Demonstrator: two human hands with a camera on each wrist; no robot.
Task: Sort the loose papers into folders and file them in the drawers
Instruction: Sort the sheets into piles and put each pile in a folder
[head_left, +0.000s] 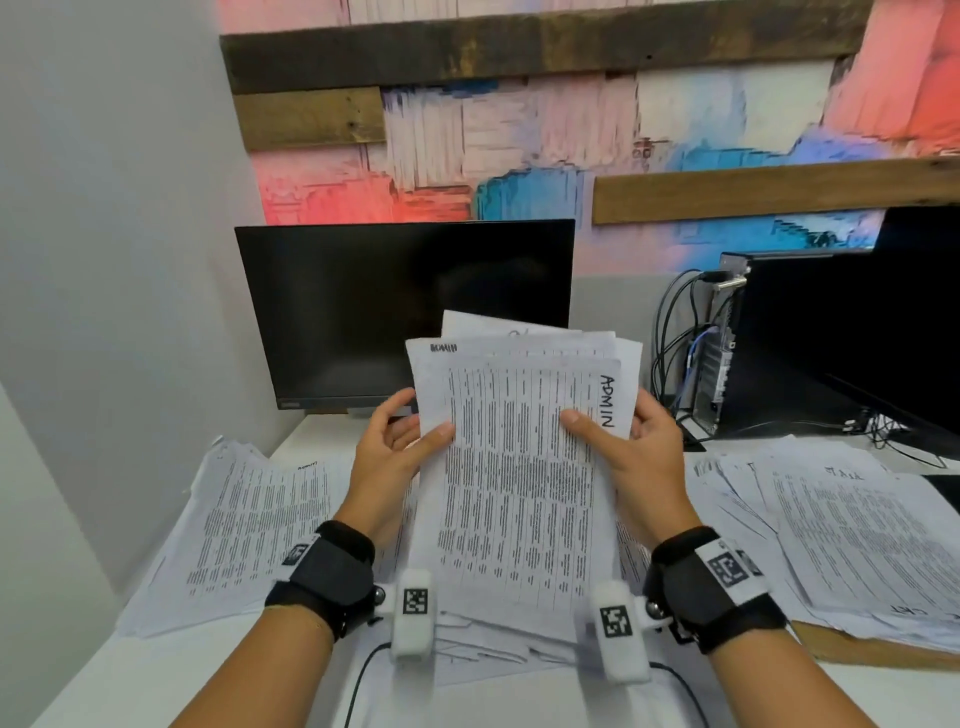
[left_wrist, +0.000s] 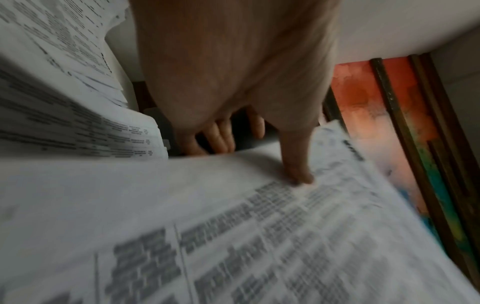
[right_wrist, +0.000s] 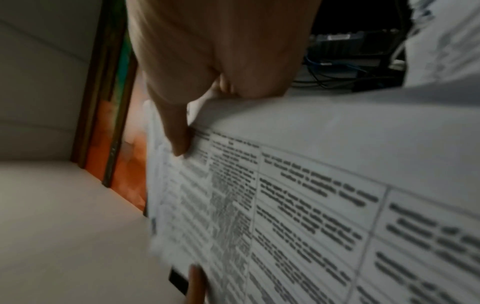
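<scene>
Nearest: black wrist straps with white tagged camera mounts (head_left: 414, 613) on both forearms. Beyond them, the left hand (head_left: 387, 457) and right hand (head_left: 636, 462) pinch a fanned sheaf of white printed sheets marked "ADMIN" (head_left: 519, 467) by its side edges, thumbs on the face, fingers curled behind (likely squaring it up before foldering). Sheaf is raised above the white desk (head_left: 156, 675), between two spread paper piles, left (head_left: 249, 525) and right (head_left: 852, 525). Dark monitor (head_left: 405, 312) behind. No folder clearly identifiable.

Two hands (head_left: 387, 457) (head_left: 641, 457), two monitors (head_left: 405, 312) (head_left: 857, 332), three paper piles (head_left: 260, 525) (head_left: 519, 493) (head_left: 852, 525).
</scene>
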